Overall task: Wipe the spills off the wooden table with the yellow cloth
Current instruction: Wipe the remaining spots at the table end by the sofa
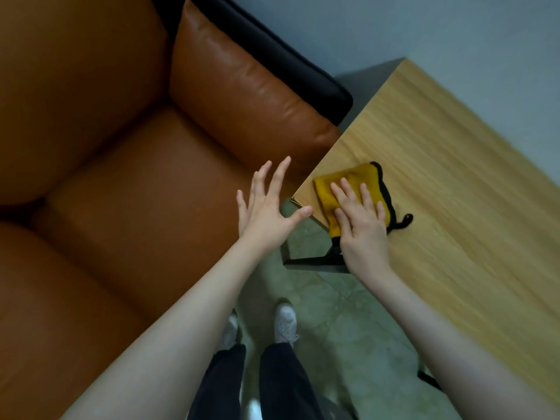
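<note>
The yellow cloth (348, 189) is folded, mustard-coloured with black trim and a small black loop trailing at its right side; it lies at the near corner of the wooden table (454, 207), its lower end hanging over the edge; the right hand (360, 225) presses flat on it, fingers straight. The left hand (266, 204) hovers off the table with fingers spread, holding nothing, above the sofa (121, 177). The tabletop's pale grain runs bare to the right; the sofa is smooth brown leather, just beside the corner.
</note>
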